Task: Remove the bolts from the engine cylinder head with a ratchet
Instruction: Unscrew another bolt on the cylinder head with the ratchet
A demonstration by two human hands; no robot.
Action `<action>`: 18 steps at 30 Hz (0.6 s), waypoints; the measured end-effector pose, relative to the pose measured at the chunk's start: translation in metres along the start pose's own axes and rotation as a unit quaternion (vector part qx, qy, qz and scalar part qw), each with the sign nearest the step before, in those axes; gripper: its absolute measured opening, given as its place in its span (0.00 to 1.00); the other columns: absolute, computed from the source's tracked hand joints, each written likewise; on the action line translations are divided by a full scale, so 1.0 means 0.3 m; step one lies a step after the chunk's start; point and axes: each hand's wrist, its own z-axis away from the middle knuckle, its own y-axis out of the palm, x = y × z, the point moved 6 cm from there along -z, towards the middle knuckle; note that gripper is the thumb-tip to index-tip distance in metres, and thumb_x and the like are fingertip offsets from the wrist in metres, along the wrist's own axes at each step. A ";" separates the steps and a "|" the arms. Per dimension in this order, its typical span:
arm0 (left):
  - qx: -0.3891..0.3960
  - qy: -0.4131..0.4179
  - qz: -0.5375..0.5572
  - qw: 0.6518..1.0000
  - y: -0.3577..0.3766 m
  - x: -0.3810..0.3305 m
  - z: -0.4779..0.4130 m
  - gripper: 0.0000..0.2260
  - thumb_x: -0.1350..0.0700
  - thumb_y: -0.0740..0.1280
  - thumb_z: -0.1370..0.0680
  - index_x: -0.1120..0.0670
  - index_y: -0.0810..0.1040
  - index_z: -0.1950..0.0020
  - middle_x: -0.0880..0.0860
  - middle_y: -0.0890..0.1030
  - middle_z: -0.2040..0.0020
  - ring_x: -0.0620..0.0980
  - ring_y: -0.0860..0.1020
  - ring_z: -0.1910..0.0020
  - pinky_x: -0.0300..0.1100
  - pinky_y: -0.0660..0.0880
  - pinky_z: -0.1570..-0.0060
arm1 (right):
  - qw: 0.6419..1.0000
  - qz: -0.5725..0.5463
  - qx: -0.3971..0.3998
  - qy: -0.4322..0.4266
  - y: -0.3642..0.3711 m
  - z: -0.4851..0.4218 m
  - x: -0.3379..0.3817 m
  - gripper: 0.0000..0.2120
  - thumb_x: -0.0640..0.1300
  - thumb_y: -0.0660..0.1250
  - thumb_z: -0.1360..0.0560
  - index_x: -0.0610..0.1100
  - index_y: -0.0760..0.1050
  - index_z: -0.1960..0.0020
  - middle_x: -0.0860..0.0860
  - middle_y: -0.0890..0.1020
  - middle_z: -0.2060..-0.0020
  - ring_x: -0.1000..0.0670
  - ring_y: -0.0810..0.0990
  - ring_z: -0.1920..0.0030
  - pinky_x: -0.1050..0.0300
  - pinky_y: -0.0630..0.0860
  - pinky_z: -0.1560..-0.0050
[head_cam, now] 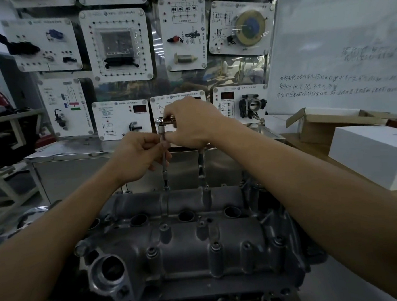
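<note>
Left hand: curled round thin steel extension bar
Right hand: grips chrome ratchet
White board, upper right: handwriting illegible

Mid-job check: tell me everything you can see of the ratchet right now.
The ratchet is metal, with a shiny round head and a short brownish handle mostly hidden in the right hand, which holds it level. A long thin extension bar hangs upright from the head; the left hand pinches it midway. Its dark lower end sits at the far edge of the grey cylinder head. What it engages there is not visible.
</note>
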 end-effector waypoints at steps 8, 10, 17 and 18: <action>-0.035 -0.019 0.002 0.999 -0.006 0.004 -0.006 0.06 0.60 0.69 0.20 0.59 0.84 0.54 0.49 0.86 0.64 0.44 0.83 0.68 0.34 0.76 0.72 | 0.990 0.095 -0.106 -0.002 -0.029 0.019 0.040 0.16 0.54 0.67 0.29 0.47 0.63 0.64 0.54 0.64 0.69 0.51 0.66 0.69 0.58 0.55 0.71; -0.030 -0.015 -0.011 0.999 -0.010 0.004 -0.003 0.07 0.63 0.67 0.19 0.59 0.83 0.55 0.49 0.86 0.64 0.44 0.83 0.68 0.35 0.76 0.71 | 0.997 0.042 -0.065 0.005 0.006 0.011 0.034 0.16 0.60 0.63 0.28 0.47 0.73 0.54 0.52 0.72 0.63 0.48 0.72 0.62 0.55 0.63 0.66; 0.040 0.013 0.019 0.999 0.017 -0.006 0.003 0.08 0.57 0.63 0.17 0.55 0.80 0.52 0.52 0.85 0.61 0.50 0.84 0.63 0.38 0.79 0.66 | 0.942 -0.329 0.065 0.021 0.088 0.007 0.028 0.26 0.54 0.65 0.19 0.44 0.68 0.26 0.48 0.81 0.46 0.49 0.80 0.47 0.54 0.75 0.44; 0.046 0.013 0.022 0.999 0.023 -0.005 0.003 0.08 0.56 0.63 0.17 0.53 0.80 0.51 0.52 0.85 0.60 0.50 0.84 0.62 0.38 0.79 0.66 | 0.920 -0.386 0.069 0.012 0.091 0.008 0.025 0.22 0.48 0.65 0.18 0.43 0.69 0.27 0.47 0.81 0.52 0.50 0.80 0.55 0.55 0.76 0.50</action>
